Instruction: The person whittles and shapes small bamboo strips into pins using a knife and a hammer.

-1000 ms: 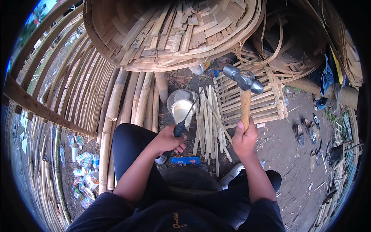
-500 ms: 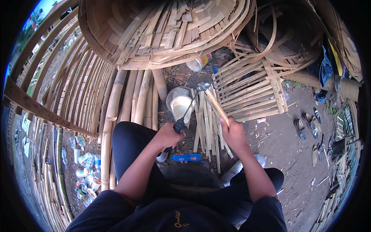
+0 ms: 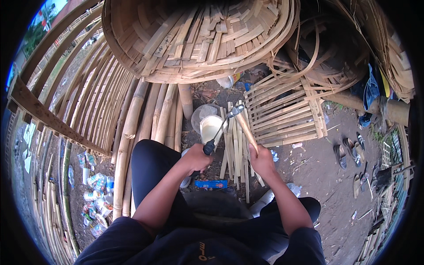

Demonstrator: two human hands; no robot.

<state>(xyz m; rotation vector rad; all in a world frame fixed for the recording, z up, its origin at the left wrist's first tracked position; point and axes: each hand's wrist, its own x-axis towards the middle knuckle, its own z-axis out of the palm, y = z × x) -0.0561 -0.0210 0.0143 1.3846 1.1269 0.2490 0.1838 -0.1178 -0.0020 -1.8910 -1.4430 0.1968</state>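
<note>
My left hand [image 3: 197,160] is closed around the black handle of a thin-shafted metal tool [image 3: 221,131], its shaft slanting away and to the right. My right hand [image 3: 262,160] grips the wooden handle of a hammer [image 3: 246,129]. The hammer's metal head is beside the far end of the thin shaft; whether the two touch cannot be told. Below both tools lie several pale split bamboo strips [image 3: 240,154] on the ground. A whitish container [image 3: 211,127] stands just beyond my left hand, partly behind the shaft.
A large woven bamboo basket [image 3: 260,44] fills the far side. A slatted bamboo panel [image 3: 287,115] lies to the right, near several sandals [image 3: 340,155]. Bamboo poles [image 3: 130,132] and plastic bottles [image 3: 99,182] are at left. A blue wrapper [image 3: 211,183] lies between my legs.
The view has shifted slightly. The hammer head and the thin shaft's end sit a little nearer to me in the picture; both hands keep their grips.
</note>
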